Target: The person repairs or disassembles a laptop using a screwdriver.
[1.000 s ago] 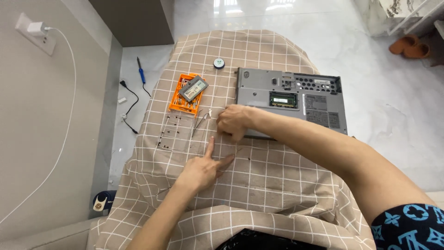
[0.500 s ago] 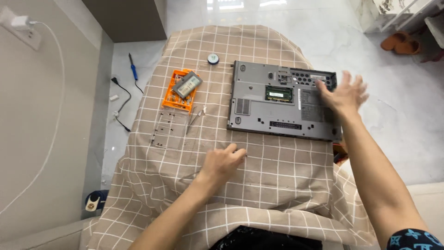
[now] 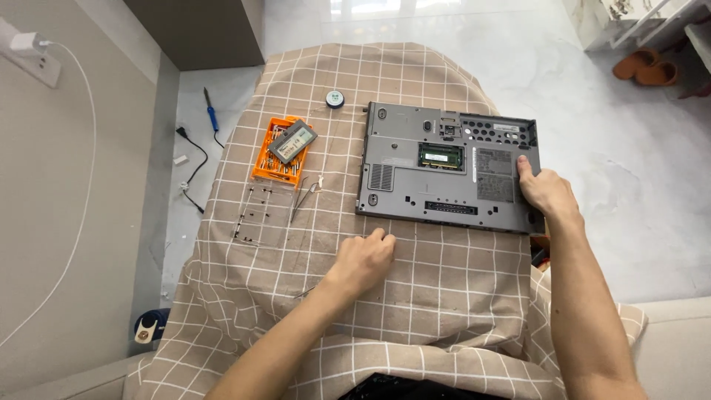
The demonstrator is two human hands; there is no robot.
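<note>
On the desk, draped in a beige cloth (image 3: 444, 296) with a white check pattern, we see a grey laptop (image 3: 415, 174) lying upside down with its underside facing up. A small hatch in its base is open, showing a green memory module (image 3: 441, 156) seated inside. Our right hand (image 3: 544, 194) rests on the laptop's right end, fingers bent over the casing and the thumb pressing on top near a label; it grips the edge of the machine rather than any loose part. Our left hand (image 3: 364, 261) lies on the cloth just in front of the laptop's near left corner, fingers curled loosely inward with the knuckles up; we cannot tell whether anything small sits under it.

Left of the laptop sits an orange plastic screwdriver-bit case (image 3: 275, 157), and a second flat grey memory module (image 3: 292, 141) lies across its top. Just beside the case, slim metal tweezers (image 3: 299, 200) rest on the cloth, and near them several tiny dark screws (image 3: 250, 216) are laid out in rows. A small round black tin (image 3: 335, 98) sits beyond the laptop's far left corner. On the floor to the left lies a blue-handled screwdriver (image 3: 211, 111), near a black cable (image 3: 194, 155), and a white charger (image 3: 29, 46) is plugged into the wall.
</note>
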